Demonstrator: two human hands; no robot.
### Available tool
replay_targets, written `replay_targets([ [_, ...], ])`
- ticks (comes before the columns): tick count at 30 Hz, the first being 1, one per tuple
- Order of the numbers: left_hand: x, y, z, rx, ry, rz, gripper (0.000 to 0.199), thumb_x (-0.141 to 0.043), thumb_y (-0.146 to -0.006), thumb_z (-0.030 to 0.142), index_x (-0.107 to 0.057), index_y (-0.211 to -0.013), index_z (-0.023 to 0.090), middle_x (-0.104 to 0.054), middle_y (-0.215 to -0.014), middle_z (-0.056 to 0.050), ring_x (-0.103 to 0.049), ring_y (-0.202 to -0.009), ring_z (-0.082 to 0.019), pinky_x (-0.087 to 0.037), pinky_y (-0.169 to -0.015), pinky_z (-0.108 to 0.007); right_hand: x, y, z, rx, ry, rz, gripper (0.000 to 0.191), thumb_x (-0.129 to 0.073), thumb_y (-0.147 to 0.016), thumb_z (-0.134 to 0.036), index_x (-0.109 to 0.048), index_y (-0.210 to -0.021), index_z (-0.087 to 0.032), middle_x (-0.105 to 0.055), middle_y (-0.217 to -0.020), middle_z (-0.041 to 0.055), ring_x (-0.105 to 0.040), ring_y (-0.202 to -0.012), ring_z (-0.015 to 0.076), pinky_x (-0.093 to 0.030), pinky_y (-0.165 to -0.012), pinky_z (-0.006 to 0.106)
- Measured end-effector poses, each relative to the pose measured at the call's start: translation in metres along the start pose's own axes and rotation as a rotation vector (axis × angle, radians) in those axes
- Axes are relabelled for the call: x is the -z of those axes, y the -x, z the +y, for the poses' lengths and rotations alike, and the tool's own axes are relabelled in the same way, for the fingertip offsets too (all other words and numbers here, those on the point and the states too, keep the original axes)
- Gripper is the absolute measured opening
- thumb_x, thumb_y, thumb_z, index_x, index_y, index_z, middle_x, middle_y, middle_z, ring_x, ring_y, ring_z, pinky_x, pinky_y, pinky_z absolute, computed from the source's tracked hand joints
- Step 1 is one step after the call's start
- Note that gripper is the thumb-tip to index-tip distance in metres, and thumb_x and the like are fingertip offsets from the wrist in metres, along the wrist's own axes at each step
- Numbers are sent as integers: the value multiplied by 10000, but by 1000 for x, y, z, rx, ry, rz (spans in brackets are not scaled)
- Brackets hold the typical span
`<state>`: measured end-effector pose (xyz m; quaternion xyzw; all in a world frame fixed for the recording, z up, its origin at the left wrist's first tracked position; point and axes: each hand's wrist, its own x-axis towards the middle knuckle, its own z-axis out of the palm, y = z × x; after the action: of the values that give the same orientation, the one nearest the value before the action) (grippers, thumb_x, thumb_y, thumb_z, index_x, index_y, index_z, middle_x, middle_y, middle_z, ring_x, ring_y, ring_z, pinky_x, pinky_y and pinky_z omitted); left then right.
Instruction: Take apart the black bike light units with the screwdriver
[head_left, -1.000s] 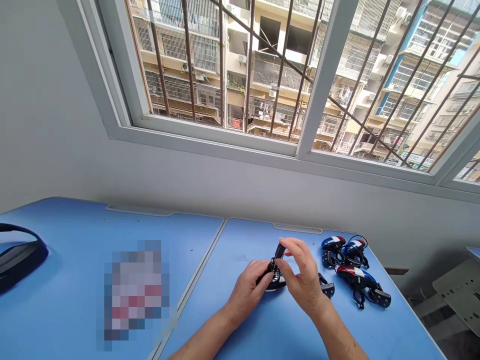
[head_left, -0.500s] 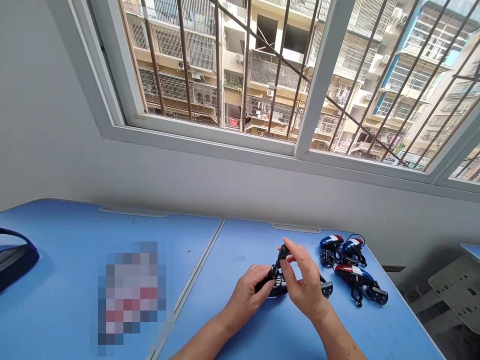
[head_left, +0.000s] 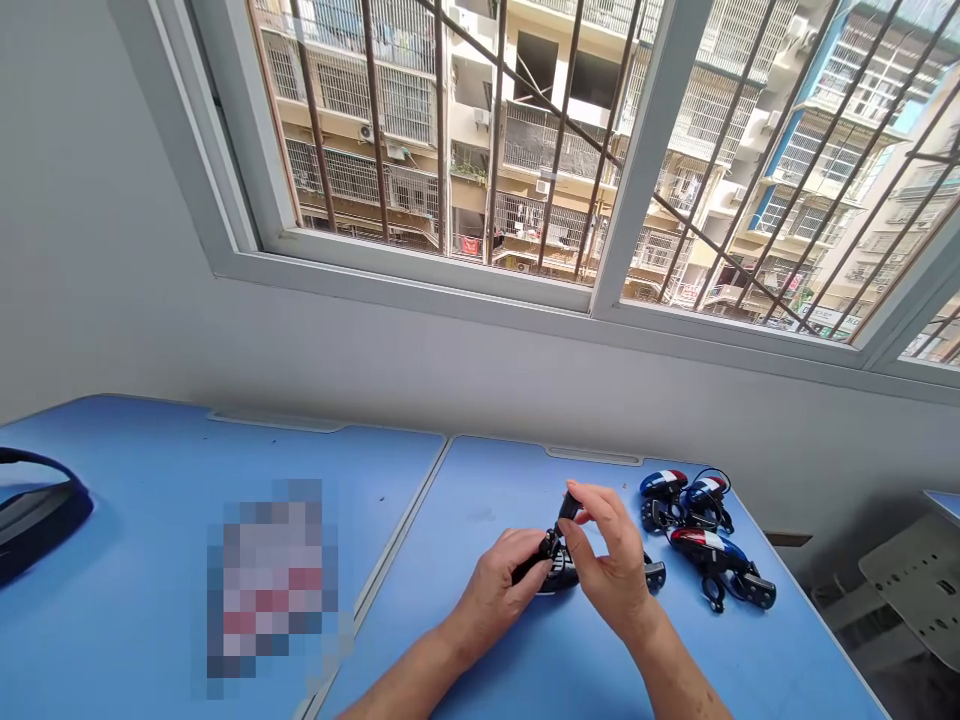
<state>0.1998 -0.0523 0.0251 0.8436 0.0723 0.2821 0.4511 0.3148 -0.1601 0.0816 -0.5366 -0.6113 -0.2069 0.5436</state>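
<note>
My left hand [head_left: 504, 582] is closed on a small black part [head_left: 529, 567] over the right-hand part of the blue tabletop. Just right of it, my right hand [head_left: 611, 545] pinches a short black handle-like piece [head_left: 569, 507], tilted, its lower end meeting the black part at my left fingertips. Beneath and between both hands lies a dark rounded device [head_left: 559, 578], partly hidden by my fingers. A black module with buttons [head_left: 655, 576] shows just past my right hand; whether it joins the device is hidden.
Several black devices with red, white and blue tops [head_left: 709, 545] lie near the right edge of the blue table [head_left: 420, 640]. A dark curved object [head_left: 45, 520] is at the far left. A pixelated patch [head_left: 274, 585] covers something on the left. A barred window is behind.
The view has shifted slightly, moving the left-side objects a little to the right in the picture. Both hands keep nearly the same pose and hold the same pieces.
</note>
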Motion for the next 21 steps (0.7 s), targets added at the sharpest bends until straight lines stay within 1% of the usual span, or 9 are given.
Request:
replay_targets([
  [4, 1, 0, 2, 1, 8, -14, 208, -477, -891, 234, -673, -960, 222, -707, -979, -33, -586, -941, -220, -475, -864, -322, 3, 0, -3, 20, -44, -41, 554, -467, -882, -4, -449, -1377, -253, -633, -1031, 81, -576, -848, 179, -540, -672, 320],
  [8, 0, 0, 1, 0, 17, -14, 207, -480, -899, 229, -668, -986, 230, -696, -994, -30, -577, -954, -217, -466, -875, -318, 2, 1, -4, 20, -9, -32, 512, -534, -872, -47, -471, -1342, -241, -614, -1026, 82, -558, -819, 177, -532, -663, 325],
  [11, -1, 2, -1, 7, 8, -16, 198, -474, -902, 230, -663, -961, 232, -688, -957, -25, -573, -927, -212, -467, -855, -312, 1, 1, -3, 19, 51, 21, 444, -593, -867, -89, -519, -1271, -256, -593, -968, 60, -537, -763, 164, -517, -617, 300],
  [15, 0, 2, 0, 10, 1, -12, 191, -475, -888, 243, -654, -951, 225, -684, -944, -33, -572, -937, -220, -465, -870, -322, 2, 1, -3, 6, 69, 51, 405, -578, -876, -78, -542, -1235, -261, -602, -934, 46, -530, -712, 145, -506, -590, 276],
  [18, 0, 1, 3, 18, -5, -8, 197, -470, -883, 254, -656, -937, 220, -685, -928, -40, -576, -929, -224, -472, -861, -325, 3, 1, -3, 27, 52, 33, 451, -542, -878, -49, -525, -1272, -268, -642, -969, 54, -579, -748, 151, -524, -644, 299],
  [21, 1, 0, 4, 8, -6, -14, 207, -465, -888, 244, -663, -944, 221, -693, -943, -39, -578, -917, -221, -475, -857, -327, 4, 1, -5, 48, 23, -3, 496, -505, -876, -27, -494, -1311, -263, -666, -1027, 75, -616, -831, 177, -539, -703, 339],
])
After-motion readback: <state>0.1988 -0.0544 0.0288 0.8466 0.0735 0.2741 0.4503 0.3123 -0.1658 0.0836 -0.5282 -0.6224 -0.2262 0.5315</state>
